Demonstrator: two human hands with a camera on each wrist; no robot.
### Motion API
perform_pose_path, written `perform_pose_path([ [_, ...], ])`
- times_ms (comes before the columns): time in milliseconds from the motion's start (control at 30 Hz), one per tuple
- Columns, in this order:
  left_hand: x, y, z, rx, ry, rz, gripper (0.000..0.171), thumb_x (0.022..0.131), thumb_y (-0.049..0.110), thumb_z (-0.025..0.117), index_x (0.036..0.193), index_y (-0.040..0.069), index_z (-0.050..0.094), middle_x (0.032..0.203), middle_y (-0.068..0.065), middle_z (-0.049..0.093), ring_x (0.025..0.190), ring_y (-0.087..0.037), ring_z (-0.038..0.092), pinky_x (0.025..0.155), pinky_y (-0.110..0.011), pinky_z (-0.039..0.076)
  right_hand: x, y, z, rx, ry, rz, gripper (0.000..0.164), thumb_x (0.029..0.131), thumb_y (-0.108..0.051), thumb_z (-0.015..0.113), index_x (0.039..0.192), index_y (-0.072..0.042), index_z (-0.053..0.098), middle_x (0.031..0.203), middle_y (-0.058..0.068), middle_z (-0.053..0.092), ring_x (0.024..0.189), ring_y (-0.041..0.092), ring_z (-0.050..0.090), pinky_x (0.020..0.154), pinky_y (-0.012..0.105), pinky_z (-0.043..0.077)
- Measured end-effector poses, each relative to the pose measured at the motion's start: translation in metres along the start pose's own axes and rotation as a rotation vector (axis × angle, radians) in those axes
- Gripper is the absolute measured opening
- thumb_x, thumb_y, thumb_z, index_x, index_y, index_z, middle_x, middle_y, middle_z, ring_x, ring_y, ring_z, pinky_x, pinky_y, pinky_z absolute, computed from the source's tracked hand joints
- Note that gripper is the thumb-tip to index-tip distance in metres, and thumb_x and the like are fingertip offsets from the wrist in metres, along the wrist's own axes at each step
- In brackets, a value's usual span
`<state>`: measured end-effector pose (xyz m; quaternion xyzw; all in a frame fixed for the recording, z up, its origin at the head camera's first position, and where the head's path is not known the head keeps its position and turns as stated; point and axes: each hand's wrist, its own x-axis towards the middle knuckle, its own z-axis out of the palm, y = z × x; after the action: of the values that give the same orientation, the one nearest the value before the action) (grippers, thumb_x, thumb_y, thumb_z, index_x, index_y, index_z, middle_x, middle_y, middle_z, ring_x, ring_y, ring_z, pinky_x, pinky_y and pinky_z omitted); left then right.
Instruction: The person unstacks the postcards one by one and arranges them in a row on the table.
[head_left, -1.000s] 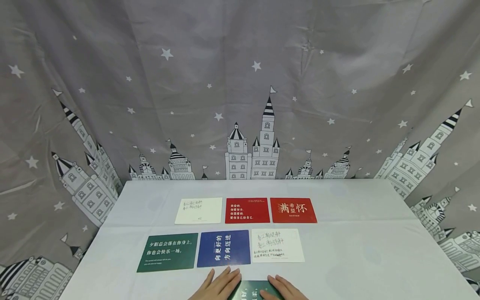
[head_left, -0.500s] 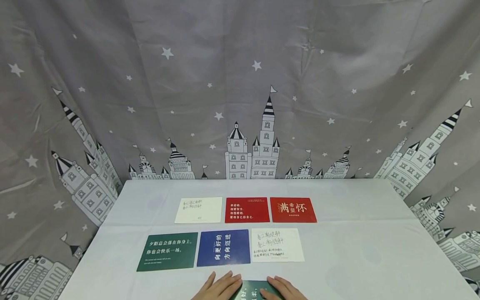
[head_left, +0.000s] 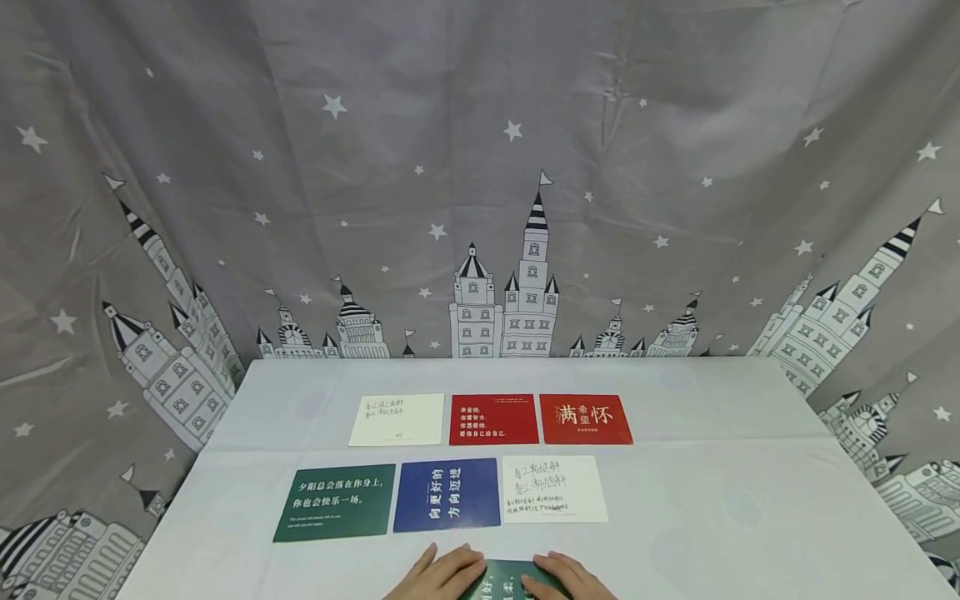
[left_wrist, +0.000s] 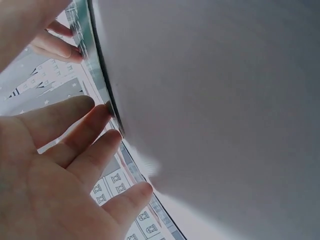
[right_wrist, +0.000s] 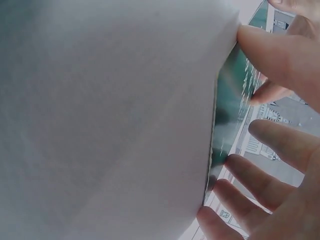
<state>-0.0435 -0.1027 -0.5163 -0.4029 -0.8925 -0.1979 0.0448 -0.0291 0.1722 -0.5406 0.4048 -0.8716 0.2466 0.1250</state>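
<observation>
A green card (head_left: 495,582) with white characters lies flat at the table's near edge, cut off by the bottom of the head view. My left hand (head_left: 441,575) touches its left edge with extended fingers. On its right side rests my right hand (head_left: 572,575), one finger lying over the card's face. Extended left fingertips (left_wrist: 116,137) meet the card's edge in the left wrist view. In the right wrist view the green surface (right_wrist: 230,105) shows beside my spread right fingers (right_wrist: 255,180). The palms are partly hidden in the head view.
Six-card layout avoided in count: several cards lie in two rows beyond my hands. The nearer row has a green card (head_left: 335,502), a blue card (head_left: 480,496) and a white handwritten card (head_left: 555,510). Behind are a white card (head_left: 397,421) and two red cards (head_left: 495,429).
My left hand has shifted very slightly to the right along the green card's left edge. The right hand and the laid-out cards look unchanged.
</observation>
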Motion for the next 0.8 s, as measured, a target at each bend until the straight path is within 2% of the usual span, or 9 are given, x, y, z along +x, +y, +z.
perform_pose_path([
  [133,0.002,0.001,-0.002,-0.004,-0.009,0.0,0.068,0.088,0.064,0.049,0.13,0.011,0.058,0.128,0.004,0.054,0.12,-0.02,0.054,0.085,-0.06,0.047,0.001,-0.002,0.0,-0.009,0.005,0.013,0.059,0.087,-0.051,0.064,0.136,-0.018,0.054,0.132,0.009,0.051,0.111,0.028,0.057,0.078,0.036,0.055],
  [367,0.005,0.001,-0.004,-0.048,0.02,0.02,0.067,0.09,0.059,0.052,0.132,0.007,0.056,0.129,0.002,0.053,0.119,-0.019,0.054,0.09,-0.052,0.048,0.002,-0.009,0.0,-0.081,0.001,0.106,0.059,0.086,-0.057,0.06,0.135,-0.026,0.055,0.137,0.004,0.049,0.115,0.03,0.056,0.08,0.039,0.055],
  [467,0.007,0.0,-0.006,-0.075,0.036,0.047,0.068,0.09,0.057,0.053,0.134,0.006,0.054,0.13,0.0,0.053,0.119,-0.019,0.053,0.091,-0.047,0.049,0.004,-0.01,-0.001,-0.113,0.01,0.11,0.06,0.086,-0.059,0.059,0.134,-0.024,0.056,0.136,0.005,0.05,0.115,0.03,0.055,0.08,0.04,0.055],
  [633,0.012,-0.002,-0.009,-0.105,0.05,0.114,0.07,0.091,0.054,0.054,0.136,0.001,0.051,0.132,-0.007,0.051,0.116,-0.018,0.053,0.09,-0.036,0.051,0.005,-0.009,-0.006,-0.126,-0.02,0.1,0.061,0.087,-0.06,0.056,0.135,-0.022,0.056,0.135,0.007,0.05,0.114,0.028,0.054,0.08,0.039,0.055],
  [800,0.015,-0.002,-0.012,-0.124,0.037,0.134,0.071,0.091,0.053,0.054,0.136,-0.002,0.049,0.132,-0.009,0.05,0.115,-0.019,0.053,0.09,-0.035,0.051,0.006,-0.006,-0.012,-0.115,-0.038,0.084,0.062,0.087,-0.059,0.056,0.133,-0.019,0.056,0.134,0.008,0.051,0.112,0.026,0.054,0.08,0.036,0.055],
])
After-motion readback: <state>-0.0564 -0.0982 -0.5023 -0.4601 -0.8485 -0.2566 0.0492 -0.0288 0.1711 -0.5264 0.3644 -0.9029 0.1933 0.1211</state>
